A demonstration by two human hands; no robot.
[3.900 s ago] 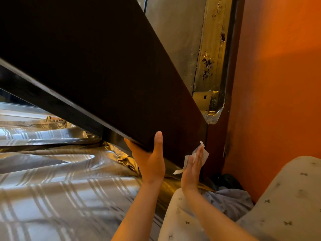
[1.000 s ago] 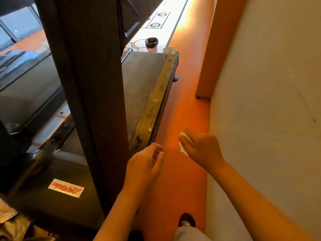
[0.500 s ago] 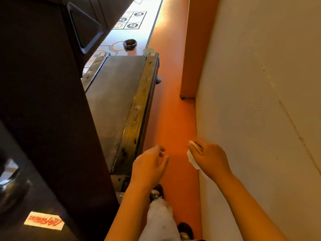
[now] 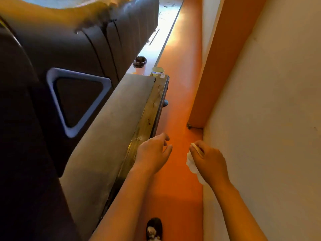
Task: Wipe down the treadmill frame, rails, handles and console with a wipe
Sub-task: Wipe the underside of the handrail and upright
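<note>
We stand on the orange floor (image 4: 175, 105) beside the treadmill and take its worn, yellowish metal side rail (image 4: 149, 112) as our guide. Our right hand (image 4: 208, 161) hangs to the right of that rail, apart from it. Its fingers (image 4: 197, 147) are clenched around the crumpled white wipe (image 4: 191, 165), bunched ready for use. Our left hand (image 4: 152, 153) hovers at the rail's outer edge, fingers loosely curled and holding nothing, probably kept free to steady us. The grey running belt (image 4: 111, 140) lies left of the rail, which we judge is the next surface to wipe.

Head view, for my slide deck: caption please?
Right hand grips a white wipe; left hand, open, hovers by the treadmill's side rail.
</note>
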